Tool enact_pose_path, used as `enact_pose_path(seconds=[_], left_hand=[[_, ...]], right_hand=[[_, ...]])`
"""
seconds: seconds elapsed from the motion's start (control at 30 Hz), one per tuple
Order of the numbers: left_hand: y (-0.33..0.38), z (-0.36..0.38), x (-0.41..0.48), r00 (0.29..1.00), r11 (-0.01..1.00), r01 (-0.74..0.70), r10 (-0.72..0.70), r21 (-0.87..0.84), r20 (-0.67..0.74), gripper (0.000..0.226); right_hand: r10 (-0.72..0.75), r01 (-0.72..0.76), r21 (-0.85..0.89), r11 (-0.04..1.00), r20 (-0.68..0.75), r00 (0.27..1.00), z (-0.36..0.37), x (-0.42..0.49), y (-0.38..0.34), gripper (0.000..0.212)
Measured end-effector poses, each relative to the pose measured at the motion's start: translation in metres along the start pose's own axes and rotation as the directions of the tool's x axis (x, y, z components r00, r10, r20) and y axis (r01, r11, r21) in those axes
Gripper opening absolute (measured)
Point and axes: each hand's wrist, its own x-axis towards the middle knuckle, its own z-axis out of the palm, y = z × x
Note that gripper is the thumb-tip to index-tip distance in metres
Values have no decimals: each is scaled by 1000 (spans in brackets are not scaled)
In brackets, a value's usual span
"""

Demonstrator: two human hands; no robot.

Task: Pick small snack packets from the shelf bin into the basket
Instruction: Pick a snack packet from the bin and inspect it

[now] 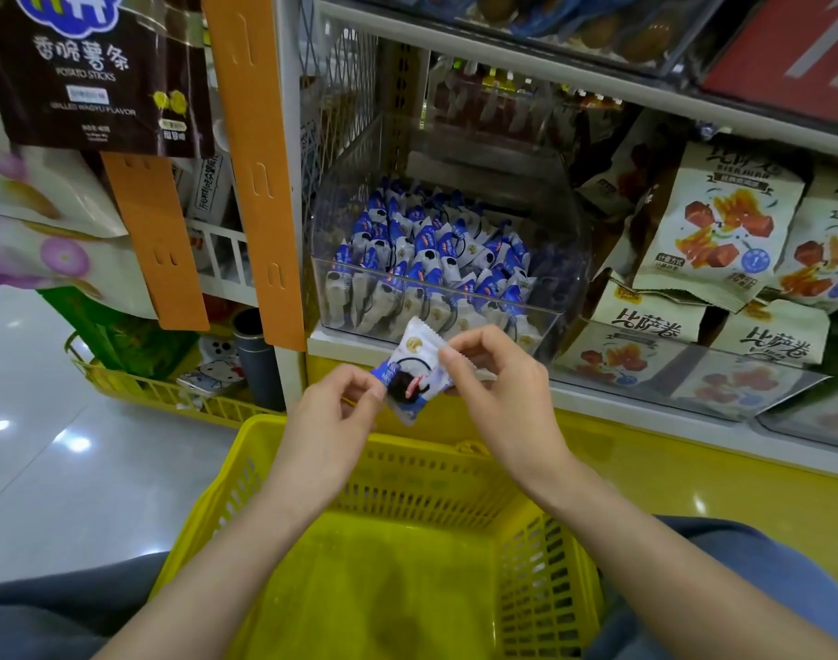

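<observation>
I hold one small snack packet [414, 373], white and blue with a dark picture on it, between my two hands. My left hand [333, 412] pinches its lower left edge with thumb and forefinger. My right hand [498, 388] pinches the upper right edge in the same way, and its other fingers [474, 345] are loosely curled beside the packet.

The packet is tilted in the air, just in front of the shelf edge and above the far rim of the yellow basket [264, 450]. The basket stands below my forearms, with blue cloth of my legs at both sides.

Directly behind the packet, on the white shelf [340, 343], stands the clear plastic bin [545, 321]. Many packets of the same kind [431, 250] are piled inside it.

To the right of the bin lie beige bags [712, 231] with a red and orange picture. To the left, orange strips [250, 159] hang along the shelf post, and a dark bag of potato sticks [93, 69] hangs higher up.

At the lower left a second yellow basket [136, 388] stands on the shiny floor [50, 469] with some things in it.
</observation>
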Motion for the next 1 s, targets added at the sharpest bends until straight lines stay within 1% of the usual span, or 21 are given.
enact_pose_path(seconds=[0.03, 0.07, 0.13, 0.17, 0.23, 0.27, 0.33, 0.37, 0.4, 0.43, 0.5, 0.53, 0.57, 0.6, 0.67, 0.7, 0.73, 0.8, 0.83, 0.9, 1.0], left_hand=[[1, 0, 1, 997, 995, 66, -63, -76, 33, 22], [3, 0, 1, 987, 973, 152, -142, -175, 71, 25], [8, -2, 3, 949, 885, 313, -276, -345, 153, 34], [8, -3, 4, 932, 844, 359, -306, -399, 192, 38], [8, -6, 4, 922, 803, 382, -296, -458, 249, 42], [7, -7, 3, 927, 798, 369, -278, -476, 253, 40], [6, -7, 2, 948, 806, 316, -245, -501, 204, 28], [6, -6, 2, 959, 818, 283, -230, -500, 166, 22], [7, -6, 2, 967, 835, 256, -221, -487, 129, 19], [7, -6, 2, 971, 850, 240, -218, -468, 101, 18], [8, -5, 2, 972, 865, 232, -220, -444, 80, 20], [8, -5, 1, 972, 864, 232, -215, -447, 89, 22], [9, -4, 1, 972, 860, 235, -205, -453, 114, 23], [9, -3, 0, 971, 860, 237, -191, -451, 145, 23], [10, -1, -1, 968, 871, 234, -164, -433, 193, 22], [9, 0, -1, 972, 884, 211, -146, -417, 181, 20], [8, 1, 0, 984, 913, 158, -114, -375, 135, 18], [5, 2, -1, 1000, 974, 14, -10, -225, 19, 17], [4, 3, -2, 999, 987, -53, 51, -151, -16, 20], [1, 4, -5, 991, 989, -134, 134, -58, -5, 27], [-2, 7, -8, 986, 987, -162, 162, 2, 51, 40]], right_hand=[[22, -22, 45, 999, -2, 1000, 0, 0, 0, 12], [13, -14, 53, 998, 13, 1000, 0, 0, -1, 11], [-78, 78, 2, 997, 78, 994, 2, -3, -1, 4], [-142, 147, -35, 989, 115, 983, 3, -5, -1, 2], [-258, 287, -130, 949, 203, 945, 5, -8, 0, 4], [-304, 354, -185, 917, 250, 919, 5, -9, 1, 6], [-363, 459, -281, 843, 334, 870, 6, -10, 2, 9], [-360, 471, -298, 830, 358, 862, 7, -11, 3, 10], [-329, 441, -289, 850, 362, 872, 8, -12, 2, 12], [-268, 362, -250, 898, 341, 901, 10, -13, 1, 14], [-78, 110, -113, 988, 257, 963, 12, -13, -3, 19], [35, -25, -45, 999, 226, 973, 12, -11, -4, 22], [145, -156, 28, 987, 227, 963, 12, -9, -6, 25], [232, -271, 119, 955, 265, 936, 12, -7, -6, 25], [328, -457, 294, 840, 396, 858, 10, -4, -7, 21], [346, -513, 342, 787, 444, 827, 10, -4, -8, 21], [355, -545, 369, 753, 469, 809, 10, -4, -9, 22], [372, -573, 402, 714, 476, 797, 10, -4, -9, 24], [387, -583, 410, 702, 468, 795, 11, -4, -8, 26], [421, -601, 418, 682, 448, 789, 12, -5, -7, 26], [440, -610, 428, 667, 435, 786, 14, -6, -6, 16]])
